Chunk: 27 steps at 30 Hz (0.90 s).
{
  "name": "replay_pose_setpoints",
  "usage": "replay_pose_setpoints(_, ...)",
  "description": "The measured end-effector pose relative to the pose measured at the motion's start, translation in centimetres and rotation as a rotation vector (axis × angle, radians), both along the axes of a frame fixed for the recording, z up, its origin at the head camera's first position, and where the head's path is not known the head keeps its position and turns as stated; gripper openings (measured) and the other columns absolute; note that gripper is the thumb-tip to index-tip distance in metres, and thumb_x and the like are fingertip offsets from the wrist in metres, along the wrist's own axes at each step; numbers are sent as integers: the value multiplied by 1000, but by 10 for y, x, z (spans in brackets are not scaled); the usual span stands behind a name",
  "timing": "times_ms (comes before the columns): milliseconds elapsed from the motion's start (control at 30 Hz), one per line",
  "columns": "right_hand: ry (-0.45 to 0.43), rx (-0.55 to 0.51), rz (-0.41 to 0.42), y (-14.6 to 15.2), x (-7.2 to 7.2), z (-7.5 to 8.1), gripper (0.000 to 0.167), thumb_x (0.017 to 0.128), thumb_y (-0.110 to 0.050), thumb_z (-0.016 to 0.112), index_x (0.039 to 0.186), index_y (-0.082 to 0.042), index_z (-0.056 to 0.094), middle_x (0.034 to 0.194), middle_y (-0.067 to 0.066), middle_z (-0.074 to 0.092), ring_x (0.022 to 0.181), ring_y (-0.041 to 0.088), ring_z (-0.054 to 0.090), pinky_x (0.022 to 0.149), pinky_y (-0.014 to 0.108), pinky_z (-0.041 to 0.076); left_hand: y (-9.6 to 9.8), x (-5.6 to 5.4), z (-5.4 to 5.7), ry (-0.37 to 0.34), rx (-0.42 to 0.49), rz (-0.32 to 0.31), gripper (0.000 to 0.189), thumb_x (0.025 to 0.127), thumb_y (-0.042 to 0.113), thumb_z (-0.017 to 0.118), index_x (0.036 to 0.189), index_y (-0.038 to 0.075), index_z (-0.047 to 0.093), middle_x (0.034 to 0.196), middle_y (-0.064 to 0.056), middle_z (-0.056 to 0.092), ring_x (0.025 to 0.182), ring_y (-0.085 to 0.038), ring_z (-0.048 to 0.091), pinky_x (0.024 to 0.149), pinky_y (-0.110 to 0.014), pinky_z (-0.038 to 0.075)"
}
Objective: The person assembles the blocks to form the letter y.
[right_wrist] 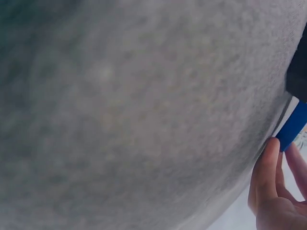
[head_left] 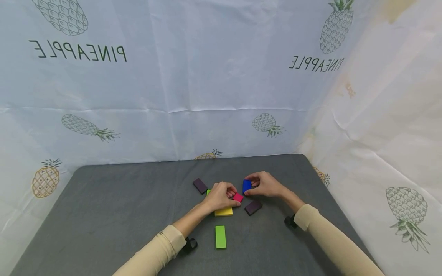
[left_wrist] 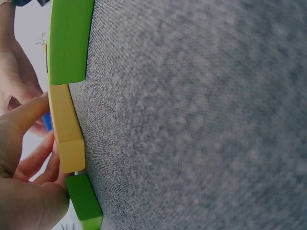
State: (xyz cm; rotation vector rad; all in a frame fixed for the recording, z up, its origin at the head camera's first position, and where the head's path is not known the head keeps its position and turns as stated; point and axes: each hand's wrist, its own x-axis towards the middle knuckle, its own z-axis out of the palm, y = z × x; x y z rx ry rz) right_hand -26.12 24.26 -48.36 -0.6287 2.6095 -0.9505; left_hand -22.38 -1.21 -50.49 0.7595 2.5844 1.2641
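Between its thumb and fingers my left hand (head_left: 220,196) pinches a red block (head_left: 238,197), close over the middle of the table. Just to the right, my right hand (head_left: 266,184) pinches a blue block (head_left: 246,186) by its ends; the right wrist view shows thumb and fingertips on the blue block (right_wrist: 292,127). Partly under the left hand lies a yellow block (head_left: 223,212). A green block (head_left: 208,192) peeks out behind that hand, mostly hidden. In the left wrist view the yellow block (left_wrist: 67,129) sits between two green ones beside the left fingers.
A dark block (head_left: 200,186) lies beyond the left hand, and another dark block (head_left: 253,207) lies just in front of the right hand. Nearer the body is a light green block (head_left: 220,237). The grey table (head_left: 121,214) ends at a pineapple-printed cloth (head_left: 221,76) behind.
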Motion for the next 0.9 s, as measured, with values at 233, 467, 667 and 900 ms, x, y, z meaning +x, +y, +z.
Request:
replay_pose_setpoints(233,-19,-30,-14,-6,0,1,60,92,-32,88,136,6,70,132,24,75,109,26,78,97,45,66,0,1,0,-1,7,2,36,84,22,95,110,3,79,100,-7,80,88,-12,71,79,-21,59)
replay_pose_setpoints(467,-17,-23,-5,-13,-1,4,59,93,-29,87,137,7,69,133,25,75,111,29,78,97,44,66,0,2,1,6,-3,10,36,84,22,95,110,2,79,100,-8,80,88,-12,72,80,-22,60)
replay_pose_setpoints(667,-9,-21,3,-17,-3,5,61,93,-27,88,138,8,68,135,27,74,113,31,79,96,44,66,0,2,1,28,11,-2,38,84,18,94,112,-2,78,102,-12,80,91,-20,75,80,-24,61)
replay_pose_setpoints(900,11,-8,9,-22,-3,5,61,92,-26,88,138,8,68,132,26,75,111,28,78,96,43,66,1,2,0,32,9,0,39,84,18,94,112,-3,78,103,-12,81,92,-21,76,80,-24,61)
